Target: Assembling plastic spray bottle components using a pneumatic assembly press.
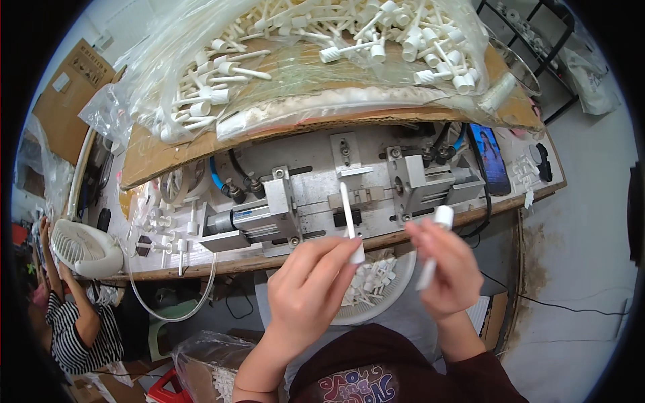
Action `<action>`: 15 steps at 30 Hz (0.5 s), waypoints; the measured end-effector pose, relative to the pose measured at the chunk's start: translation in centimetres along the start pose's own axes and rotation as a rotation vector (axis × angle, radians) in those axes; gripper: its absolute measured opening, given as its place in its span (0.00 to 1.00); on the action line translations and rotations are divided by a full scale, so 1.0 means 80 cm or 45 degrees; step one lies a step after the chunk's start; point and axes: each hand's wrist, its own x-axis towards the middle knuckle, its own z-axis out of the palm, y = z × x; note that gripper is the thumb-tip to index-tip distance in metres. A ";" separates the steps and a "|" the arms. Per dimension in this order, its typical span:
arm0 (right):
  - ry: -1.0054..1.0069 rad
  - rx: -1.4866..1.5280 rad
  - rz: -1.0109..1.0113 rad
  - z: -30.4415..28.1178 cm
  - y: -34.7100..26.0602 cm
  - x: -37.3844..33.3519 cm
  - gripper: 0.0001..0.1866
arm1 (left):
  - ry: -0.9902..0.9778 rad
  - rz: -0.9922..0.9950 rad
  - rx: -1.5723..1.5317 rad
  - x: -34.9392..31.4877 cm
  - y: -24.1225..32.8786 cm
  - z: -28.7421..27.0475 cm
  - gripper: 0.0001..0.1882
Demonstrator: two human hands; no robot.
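Note:
My left hand [306,289] pinches a white plastic capped stick [349,211] at its lower end, with the thin stem pointing up toward the metal fixture. My right hand [449,269] is closed around a second white capped piece, whose ribbed-looking cap [443,215] shows above the fingers; a white length also sticks out below them. Between and beyond my hands stands a bench fixture with a left cylinder clamp [259,218] and a right cylinder clamp [433,185]. Its small centre block [363,196] lies just past the stem's tip. Below my hands, a white basket [401,285] holds several similar white pieces.
A cardboard shelf [463,111] above the fixture carries a heap of white capped sticks [366,33] in clear plastic. Loose white pieces [164,243] lie on the bench's left, by a white fan [87,248]. A phone [490,160] leans at right. Another person [84,326] is at far left.

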 end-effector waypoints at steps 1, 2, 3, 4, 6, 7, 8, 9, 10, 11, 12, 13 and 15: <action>0.102 0.120 0.093 0.004 0.001 0.000 0.17 | -0.028 0.053 0.093 0.001 -0.006 0.005 0.17; 0.202 0.240 0.185 0.007 0.001 0.001 0.15 | -0.028 0.060 0.139 0.000 -0.010 0.010 0.18; 0.161 0.254 0.207 0.008 -0.001 0.000 0.13 | -0.028 0.068 0.185 -0.002 -0.013 0.016 0.18; 0.120 0.268 0.229 0.004 -0.003 -0.003 0.11 | -0.029 0.076 0.231 -0.003 -0.015 0.020 0.19; 0.032 0.307 0.296 -0.005 -0.004 -0.011 0.11 | -0.045 0.029 0.262 -0.004 -0.017 0.025 0.18; -0.015 0.339 0.341 -0.009 -0.005 -0.016 0.12 | -0.049 0.047 0.309 -0.002 -0.019 0.025 0.18; -0.059 0.368 0.389 -0.011 -0.005 -0.019 0.13 | -0.058 0.069 0.353 -0.001 -0.020 0.026 0.18; -0.032 0.351 0.355 -0.009 -0.004 -0.017 0.14 | -0.084 0.090 0.392 0.000 -0.019 0.027 0.18; -0.006 0.335 0.321 -0.006 -0.003 -0.012 0.14 | -0.110 0.110 0.430 0.001 -0.019 0.026 0.17; 0.019 0.318 0.286 -0.003 -0.002 -0.008 0.15 | -0.135 0.130 0.468 0.002 -0.018 0.026 0.17; 0.043 0.289 0.260 -0.002 -0.001 -0.006 0.15 | -0.145 0.129 0.468 0.004 -0.018 0.025 0.17; 0.067 0.260 0.233 -0.002 0.000 -0.005 0.14 | -0.156 0.128 0.468 0.007 -0.019 0.024 0.16; 0.077 0.242 0.263 -0.003 -0.002 -0.004 0.13 | -0.180 0.114 0.466 0.010 -0.018 0.022 0.16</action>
